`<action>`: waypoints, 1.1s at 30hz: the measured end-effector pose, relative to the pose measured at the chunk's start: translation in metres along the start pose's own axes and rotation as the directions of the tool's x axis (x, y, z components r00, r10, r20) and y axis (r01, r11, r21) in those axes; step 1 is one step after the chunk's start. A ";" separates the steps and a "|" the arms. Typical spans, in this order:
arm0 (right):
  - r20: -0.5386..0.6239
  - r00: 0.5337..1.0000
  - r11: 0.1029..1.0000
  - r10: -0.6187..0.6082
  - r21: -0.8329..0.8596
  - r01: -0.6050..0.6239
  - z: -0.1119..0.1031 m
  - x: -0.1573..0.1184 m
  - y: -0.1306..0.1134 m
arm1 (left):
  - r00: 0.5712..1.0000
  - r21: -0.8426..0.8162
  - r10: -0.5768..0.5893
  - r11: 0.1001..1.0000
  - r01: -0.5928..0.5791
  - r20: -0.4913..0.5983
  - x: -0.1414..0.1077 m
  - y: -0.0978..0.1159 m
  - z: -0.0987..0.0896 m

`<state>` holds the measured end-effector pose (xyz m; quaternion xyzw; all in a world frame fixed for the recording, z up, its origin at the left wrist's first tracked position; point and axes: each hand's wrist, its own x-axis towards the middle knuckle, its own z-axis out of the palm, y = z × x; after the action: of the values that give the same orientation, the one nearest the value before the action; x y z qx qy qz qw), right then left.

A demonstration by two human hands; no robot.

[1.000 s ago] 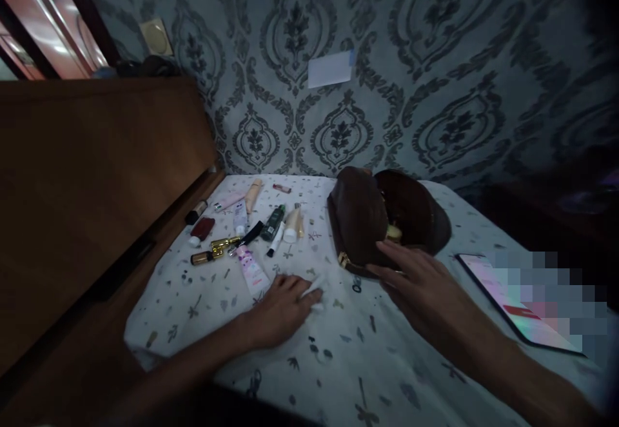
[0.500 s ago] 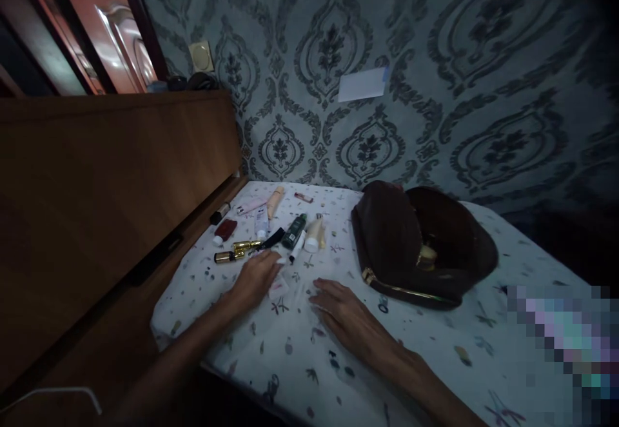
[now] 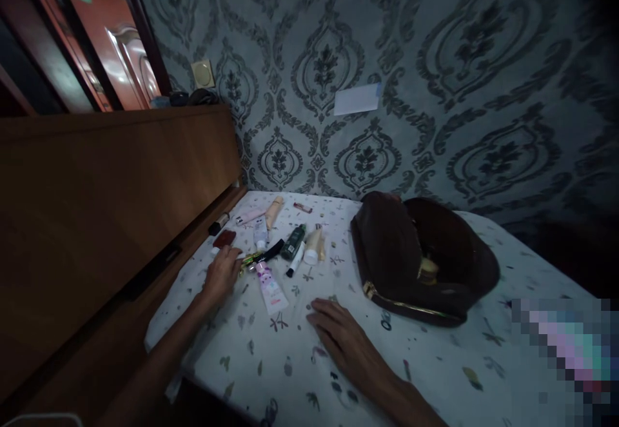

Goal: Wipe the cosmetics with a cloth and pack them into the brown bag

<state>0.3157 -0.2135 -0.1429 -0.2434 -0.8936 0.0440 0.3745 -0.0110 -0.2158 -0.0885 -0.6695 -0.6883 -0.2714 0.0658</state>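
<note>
My left hand [image 3: 222, 275] lies over the left side of a group of cosmetics, fingers stretched forward and slightly apart. It partly covers gold tubes [image 3: 250, 258]; contact beneath the palm is hidden. Just beyond its fingertips is a dark red bottle [image 3: 225, 239] with a white cap. To its right lie a pink-and-white squeeze tube [image 3: 271, 289] and a black curved item [image 3: 271, 250]. Beside these are a dark green bottle [image 3: 293, 241], a white pen-like tube with a black tip [image 3: 296, 259] and a beige tube [image 3: 314, 246]. My right hand [image 3: 336, 330] rests on the patterned cloth, fingers extended, holding nothing.
A brown bag [image 3: 391, 253] stands unzipped on the right. Further back lie a peach tube [image 3: 274, 211], a pale tube [image 3: 260, 232] and a small reddish item [image 3: 302, 208]. A wooden panel [image 3: 120, 182] borders the left; a patterned wall [image 3: 275, 111] rises behind.
My left hand has moved left from the pink-and-white tube, which now shows fully, to the gold tubes. My right hand has stayed on the cloth. The view has tilted up slightly.
</note>
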 end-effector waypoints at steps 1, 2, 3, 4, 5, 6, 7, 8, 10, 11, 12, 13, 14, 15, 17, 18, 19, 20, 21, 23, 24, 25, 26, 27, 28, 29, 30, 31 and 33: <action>0.000 1.000 1.000 -0.002 0.002 0.002 0.000 0.000 0.000 | 1.000 -0.013 0.012 1.000 -0.012 0.016 0.004 0.002 0.002; 0.003 1.000 1.000 -0.003 0.006 0.003 -0.001 0.001 0.000 | 0.999 -0.024 0.019 1.000 -0.018 0.028 0.010 0.003 0.004; 0.012 1.000 1.000 0.000 0.009 0.000 -0.002 0.001 0.000 | 0.999 -0.030 0.020 0.999 -0.018 0.037 0.016 0.003 0.004; 0.023 1.000 1.000 0.003 0.012 -0.003 -0.002 0.002 -0.001 | 0.999 -0.029 0.013 1.000 -0.012 0.040 0.022 0.002 0.004; 0.028 1.000 1.000 0.003 0.011 -0.003 -0.003 0.002 -0.002 | 0.999 -0.022 0.000 1.000 0.001 0.038 0.028 0.000 0.002; 0.027 1.000 1.000 0.000 0.008 -0.001 -0.004 0.002 -0.003 | 0.999 -0.008 -0.020 1.000 0.020 0.032 0.033 -0.002 0.000; 0.024 1.000 1.000 -0.004 0.005 0.003 -0.004 0.003 -0.003 | 0.999 0.013 -0.046 0.999 0.046 0.023 0.037 -0.006 -0.002; 0.022 1.000 1.000 -0.005 0.000 0.005 -0.004 0.003 -0.004 | 0.997 0.040 -0.079 0.996 0.078 0.013 0.041 -0.010 -0.005; 0.022 1.000 1.000 -0.006 -0.007 0.006 -0.004 0.002 -0.004 | 0.988 0.104 -0.155 0.983 0.154 -0.001 0.045 -0.020 -0.009; 0.025 1.000 1.000 -0.003 -0.010 0.003 -0.004 0.002 -0.004 | 0.981 0.136 -0.193 0.972 0.192 -0.001 0.046 -0.025 -0.010; 0.026 1.000 1.000 -0.001 -0.011 0.001 -0.004 0.002 -0.004 | 0.973 0.163 -0.229 0.961 0.225 0.004 0.046 -0.030 -0.011; 0.027 1.000 1.000 -0.001 -0.010 0.001 -0.004 0.002 -0.004 | 0.966 0.185 -0.259 0.950 0.252 0.013 0.046 -0.034 -0.010; 0.031 1.000 1.000 0.000 -0.009 0.001 -0.005 0.002 -0.003 | 0.960 0.201 -0.279 0.942 0.268 0.025 0.046 -0.038 -0.009; 0.039 0.999 1.000 0.001 -0.008 -0.001 -0.005 0.002 -0.003 | 0.957 0.212 -0.289 0.938 0.275 0.037 0.046 -0.042 -0.008; 0.059 0.998 1.000 0.005 -0.007 -0.004 -0.006 0.003 -0.003 | 0.959 0.216 -0.276 0.942 0.256 0.066 0.047 -0.048 -0.006; 0.070 0.997 1.000 0.011 -0.007 -0.010 -0.007 0.003 -0.003 | 0.962 0.212 -0.259 0.948 0.236 0.084 0.049 -0.051 -0.005; 0.081 0.997 1.000 0.018 -0.006 -0.018 -0.007 0.003 -0.003 | 0.965 0.206 -0.241 0.954 0.216 0.104 0.052 -0.053 -0.005; 0.089 0.996 1.000 0.026 -0.002 -0.026 -0.008 0.004 -0.003 | 0.966 0.201 -0.228 0.959 0.201 0.124 0.055 -0.055 -0.005; 0.094 0.995 0.999 0.032 0.003 -0.032 -0.008 0.004 -0.004 | 0.965 0.201 -0.222 0.961 0.193 0.138 0.059 -0.057 -0.006; 0.100 0.994 0.999 0.040 0.014 -0.041 -0.008 0.005 -0.004 | 0.961 0.228 -0.242 0.951 0.207 0.135 0.068 -0.061 -0.009; 0.099 0.994 0.999 0.042 0.018 -0.044 -0.008 0.005 -0.004 | 0.957 0.256 -0.265 0.939 0.229 0.116 0.074 -0.063 -0.010; 0.094 0.995 0.999 0.040 0.021 -0.043 -0.008 0.005 -0.004 | 0.952 0.289 -0.292 0.923 0.255 0.091 0.079 -0.064 -0.012; 0.086 0.996 0.999 0.038 0.022 -0.040 -0.008 0.004 -0.004 | 0.946 0.324 -0.318 0.903 0.281 0.066 0.084 -0.065 -0.013; 0.074 0.997 0.999 0.033 0.023 -0.035 -0.008 0.004 -0.004 | 0.939 0.357 -0.340 0.884 0.302 0.047 0.089 -0.065 -0.013; 0.063 0.998 0.999 0.028 0.024 -0.030 -0.009 0.004 -0.004 | 0.934 0.386 -0.356 0.867 0.315 0.037 0.093 -0.065 -0.013; 0.060 0.998 0.999 0.029 0.023 -0.031 -0.010 0.004 -0.005 | 0.930 0.410 -0.366 0.854 0.321 0.035 0.097 -0.065 -0.012; 0.066 0.997 0.999 0.035 0.023 -0.037 -0.011 0.004 -0.005 | 0.927 0.430 -0.372 0.844 0.322 0.036 0.101 -0.064 -0.011; 0.081 0.996 0.999 0.044 0.024 -0.046 -0.012 0.004 -0.006 | 0.925 0.447 -0.378 0.834 0.323 0.036 0.104 -0.062 -0.009; 0.117 0.991 0.997 0.062 0.029 -0.066 -0.015 0.005 -0.007 | 0.921 0.475 -0.388 0.816 0.329 0.029 0.110 -0.059 -0.004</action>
<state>0.3202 -0.2187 -0.1274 -0.2628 -0.9048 0.0847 0.3241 -0.0792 -0.1181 -0.0522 -0.5083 -0.8492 -0.0654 0.1273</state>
